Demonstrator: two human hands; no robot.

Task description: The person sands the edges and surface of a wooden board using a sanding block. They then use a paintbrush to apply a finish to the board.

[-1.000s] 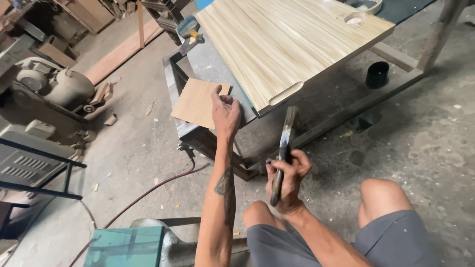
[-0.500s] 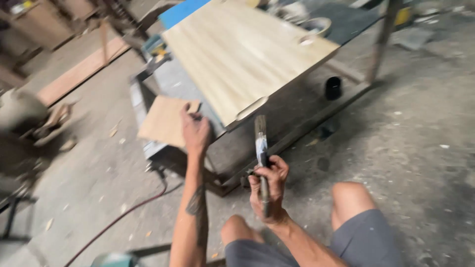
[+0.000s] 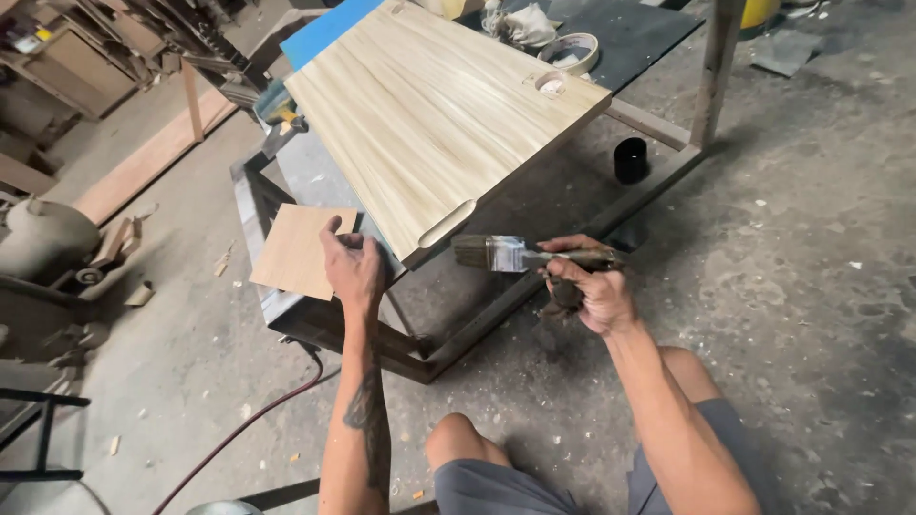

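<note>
The paintbrush (image 3: pixel 520 255) lies level in the right hand (image 3: pixel 590 286), its dark bristles pointing toward 9 o'clock and its metal ferrule just short of the near edge of the large wood-grain panel (image 3: pixel 434 105). The right hand is closed around the brush handle, knuckles up, at about 3 o'clock from the panel's slotted corner. The left hand (image 3: pixel 353 265) rests at 9 o'clock from the brush, fingers curled loosely on the near edge of the metal counter (image 3: pixel 277 195), touching the corner of a small thin plywood square (image 3: pixel 301 250) that lies flat there and overhangs the counter's edge. Whether the left hand pinches the square or only presses on it cannot be told. The large panel sits tilted on the counter frame, stretching away toward 12 o'clock. Near its far corner at 1 o'clock sits a round white tub (image 3: pixel 568 52). A black cylinder (image 3: pixel 631 159) stands on the floor at 2 o'clock. A red hose (image 3: pixel 258 415) runs across the concrete floor at 7 o'clock.
</note>
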